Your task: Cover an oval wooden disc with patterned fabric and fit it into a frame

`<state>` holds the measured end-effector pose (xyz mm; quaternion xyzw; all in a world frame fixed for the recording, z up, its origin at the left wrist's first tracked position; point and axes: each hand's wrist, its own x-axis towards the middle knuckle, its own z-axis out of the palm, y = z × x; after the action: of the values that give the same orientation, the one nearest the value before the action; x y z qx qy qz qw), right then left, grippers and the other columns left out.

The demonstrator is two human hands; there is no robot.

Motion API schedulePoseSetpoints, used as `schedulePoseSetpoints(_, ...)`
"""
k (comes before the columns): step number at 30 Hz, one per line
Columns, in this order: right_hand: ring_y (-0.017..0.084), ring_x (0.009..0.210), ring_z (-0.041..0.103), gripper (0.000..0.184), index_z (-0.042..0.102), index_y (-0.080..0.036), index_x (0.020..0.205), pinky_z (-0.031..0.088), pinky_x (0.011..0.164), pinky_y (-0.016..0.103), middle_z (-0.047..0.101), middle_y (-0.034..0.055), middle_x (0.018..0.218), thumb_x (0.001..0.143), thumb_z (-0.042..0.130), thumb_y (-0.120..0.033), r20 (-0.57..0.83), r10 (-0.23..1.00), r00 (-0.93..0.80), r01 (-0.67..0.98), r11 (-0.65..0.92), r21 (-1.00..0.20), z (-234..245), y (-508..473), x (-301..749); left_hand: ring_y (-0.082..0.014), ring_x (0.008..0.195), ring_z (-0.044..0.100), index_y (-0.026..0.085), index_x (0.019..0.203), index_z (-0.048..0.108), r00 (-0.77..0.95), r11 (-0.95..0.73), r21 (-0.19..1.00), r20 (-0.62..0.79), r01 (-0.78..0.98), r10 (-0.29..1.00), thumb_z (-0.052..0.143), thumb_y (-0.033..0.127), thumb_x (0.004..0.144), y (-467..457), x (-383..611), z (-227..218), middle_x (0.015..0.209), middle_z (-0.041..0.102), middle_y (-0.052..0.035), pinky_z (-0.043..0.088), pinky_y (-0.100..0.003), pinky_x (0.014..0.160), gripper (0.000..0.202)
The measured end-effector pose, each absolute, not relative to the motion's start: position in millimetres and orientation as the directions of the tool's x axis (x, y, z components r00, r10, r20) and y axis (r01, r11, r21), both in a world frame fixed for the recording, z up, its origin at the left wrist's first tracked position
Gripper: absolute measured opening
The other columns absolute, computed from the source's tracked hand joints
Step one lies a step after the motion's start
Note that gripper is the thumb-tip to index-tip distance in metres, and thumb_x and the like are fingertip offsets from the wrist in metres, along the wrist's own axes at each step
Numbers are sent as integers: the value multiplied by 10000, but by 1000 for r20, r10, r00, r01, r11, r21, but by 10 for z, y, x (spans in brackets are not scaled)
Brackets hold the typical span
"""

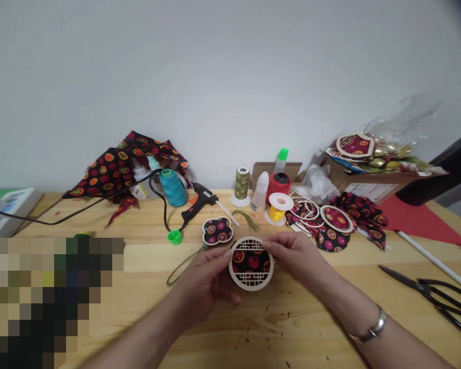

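A round wooden ornament with lattice cut-outs and dark fruit-print fabric in its middle is held above the table between both hands. My left hand grips its left edge, thumb on the front face and fingers partly hidden behind. On the upper right rim, my right hand pinches with thumb and fingers. Just beyond them lies a flower-shaped ornament with the same print, and a green cord loop trails beside my left hand. A small olive tassel rests behind the round piece.
Behind stand a glue gun, a teal thread cone, a yellow spool and a white bottle. To the right are fabric-covered rings, black-handled scissors and a loaded cardboard box. A blurred patch covers the lower left.
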<state>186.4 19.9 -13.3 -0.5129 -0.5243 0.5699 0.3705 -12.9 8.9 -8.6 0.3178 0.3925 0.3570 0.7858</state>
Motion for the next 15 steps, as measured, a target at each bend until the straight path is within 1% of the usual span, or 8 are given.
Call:
schedulePoseSetpoints(2,134,567,531,419,700,-133,776,407,540,270,659,36,669,824,521,-510,-177,965,-194,187,-141,-972,-136,195,1862,-158,590,617,92,912,690,425,542,779,-395,-314,814,654,281,757,95,-122,-79,729,686,-97,528,-223,407,247)
schedulePoseSetpoints(4,178,686,579,446,679,-150,920,450,603,301,673,59,793,848,465,-535,-58,987,-152,302,-10,-953,-132,176,1859,-155,592,619,95,913,690,418,539,780,-395,-316,818,653,277,760,101,-120,-77,733,690,-96,524,-214,408,241)
schedulePoseSetpoints(6,240,915,576,521,583,-179,1145,467,762,363,642,93,1025,784,558,-555,153,977,-148,445,204,-872,-122,140,1851,-148,595,620,99,917,689,417,536,782,-392,-317,820,637,282,776,102,-121,-83,745,696,-97,521,-206,420,237)
schedulePoseSetpoints(7,270,1027,536,640,511,-193,1235,444,849,401,595,110,1137,725,626,-562,253,950,-181,508,310,-804,-117,118,1845,-141,583,618,101,914,689,418,534,783,-390,-319,821,632,287,782,101,-121,-88,744,698,-95,518,-203,424,235)
schedulePoseSetpoints(9,310,1166,442,870,381,-212,1342,376,962,455,489,134,1282,623,711,-574,369,881,-297,574,473,-668,-105,71,1825,-127,554,612,104,915,686,425,533,784,-384,-319,820,625,301,792,97,-119,-100,744,700,-90,515,-201,437,241)
schedulePoseSetpoints(10,318,1200,409,928,338,-222,1366,351,989,469,453,138,1315,601,724,-579,390,850,-356,583,527,-618,-100,50,1813,-120,539,608,105,917,685,426,532,784,-384,-318,820,625,307,793,96,-116,-105,744,700,-87,513,-201,442,245)
schedulePoseSetpoints(12,322,1216,392,961,288,-237,1388,341,1001,483,427,140,1332,602,724,-577,390,811,-436,584,585,-563,-92,20,1788,-115,532,605,105,924,682,430,533,785,-383,-315,818,624,311,795,97,-106,-113,747,701,-85,511,-199,447,249)
schedulePoseSetpoints(15,310,1206,407,931,258,-239,1393,356,993,478,438,138,1323,639,725,-524,345,803,-486,587,593,-551,-82,5,1765,-123,561,616,106,921,684,429,529,785,-377,-323,821,629,300,793,101,-94,-116,765,705,-89,510,-196,456,239)
